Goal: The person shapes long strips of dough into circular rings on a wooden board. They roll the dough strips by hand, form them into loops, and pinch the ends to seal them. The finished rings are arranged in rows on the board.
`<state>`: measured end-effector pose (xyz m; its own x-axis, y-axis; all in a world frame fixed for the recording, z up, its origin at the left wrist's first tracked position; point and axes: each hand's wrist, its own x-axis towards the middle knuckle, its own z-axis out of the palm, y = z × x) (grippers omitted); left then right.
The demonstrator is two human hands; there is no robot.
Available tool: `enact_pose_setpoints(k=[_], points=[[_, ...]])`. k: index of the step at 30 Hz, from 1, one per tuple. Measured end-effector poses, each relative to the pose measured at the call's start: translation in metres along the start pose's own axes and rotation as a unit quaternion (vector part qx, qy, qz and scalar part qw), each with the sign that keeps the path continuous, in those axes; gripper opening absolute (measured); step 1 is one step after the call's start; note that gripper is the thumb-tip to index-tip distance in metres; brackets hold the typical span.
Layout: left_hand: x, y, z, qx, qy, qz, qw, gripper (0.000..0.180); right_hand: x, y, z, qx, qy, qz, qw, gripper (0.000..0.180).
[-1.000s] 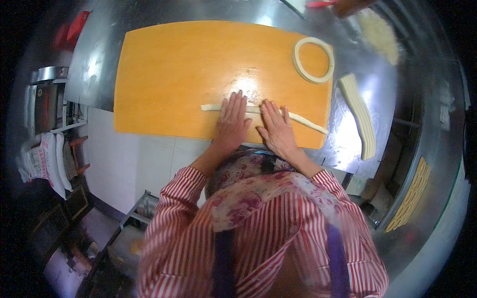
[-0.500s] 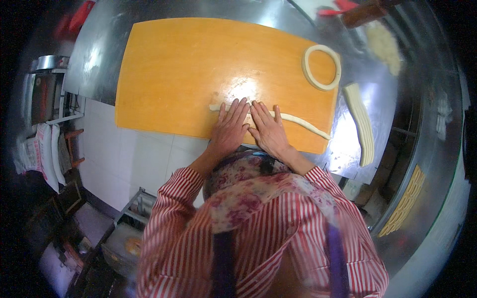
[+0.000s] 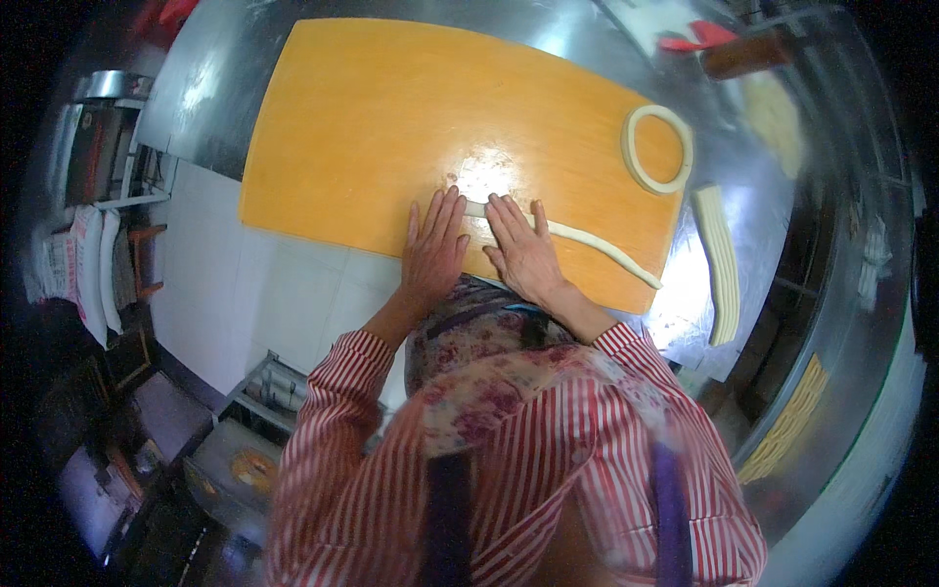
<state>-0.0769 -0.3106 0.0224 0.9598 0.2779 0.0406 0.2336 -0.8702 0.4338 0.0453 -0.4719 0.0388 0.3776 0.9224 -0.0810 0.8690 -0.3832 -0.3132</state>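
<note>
A long thin rope of pale dough point(image 3: 608, 250) lies across the near side of an orange-yellow board point(image 3: 391, 117). My left hand point(image 3: 432, 249) rests flat over its left end, fingers stretched forward, hiding that end. Just to the right, my right hand point(image 3: 524, 249) presses flat on the rope with its fingers out and thumb apart. A short piece of the rope shows between the two hands. From my right hand the rope trails right and toward me, almost to the board's edge. A closed dough ring point(image 3: 631, 147) lies at the board's far right corner.
Under the board is a shiny metal table point(image 3: 210, 108). Right of the board, several dough strips point(image 3: 717, 264) lie side by side in a bundle. Farther right are yellowish twisted pieces point(image 3: 787, 421). A brown cylinder point(image 3: 745, 57) and a red item point(image 3: 696, 37) sit at the far right.
My hands have moved apart, the left one shifting left over the rope's end, so a stretch of rope now shows between them. The whole view has shifted slightly.
</note>
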Motion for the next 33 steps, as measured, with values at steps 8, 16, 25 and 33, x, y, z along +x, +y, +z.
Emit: enact_pose_setpoints(k=[8,16,25,33], points=[[-0.001,-0.018,0.004,-0.064,0.025,0.029,0.997,0.062,0.024,-0.022,-0.005,-0.001,0.01,-0.014,1.0,0.067],[-0.001,-0.016,0.01,-0.032,0.009,0.017,0.999,0.061,0.016,-0.011,0.004,-0.012,0.004,-0.02,1.0,0.063],[0.005,-0.012,0.004,0.032,-0.031,0.007,0.999,0.058,-0.043,0.027,-0.013,-0.053,0.001,0.068,0.996,0.066],[0.003,-0.014,0.012,0.057,-0.036,0.008,0.998,0.057,-0.095,0.056,-0.018,-0.053,0.021,0.137,0.989,0.066]])
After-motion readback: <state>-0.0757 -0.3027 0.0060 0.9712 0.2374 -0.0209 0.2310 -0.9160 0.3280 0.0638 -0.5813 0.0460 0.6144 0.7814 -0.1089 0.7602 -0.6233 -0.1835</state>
